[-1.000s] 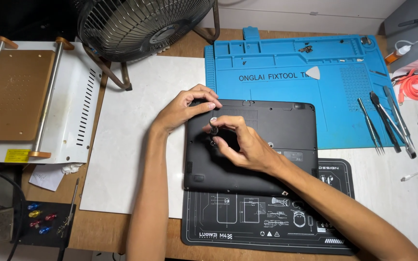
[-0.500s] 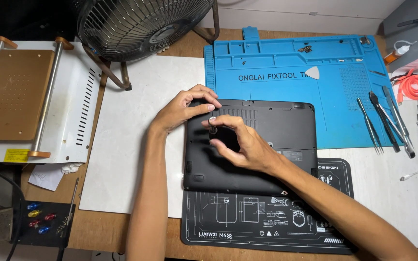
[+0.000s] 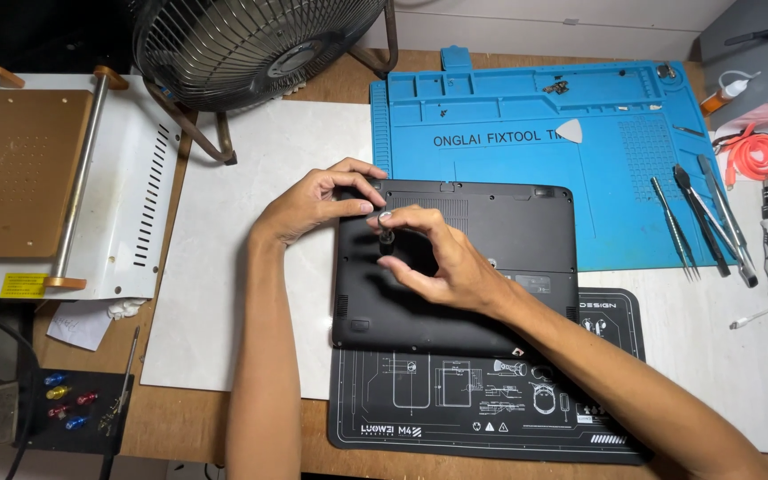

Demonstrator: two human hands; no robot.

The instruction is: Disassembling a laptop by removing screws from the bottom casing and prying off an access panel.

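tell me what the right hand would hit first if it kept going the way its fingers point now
The right hand points up-left over the black laptop base. Going straight on, it would most likely meet the left hand first, whose fingertips sit at the laptop's top left corner, very close already. Depth is hard to judge.

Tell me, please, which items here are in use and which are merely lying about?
In use: black laptop, underside up; small screwdriver in the right hand; left hand on the laptop's corner.

Lying about: fan, blue mat, tweezers, orange cable, white heating plate.
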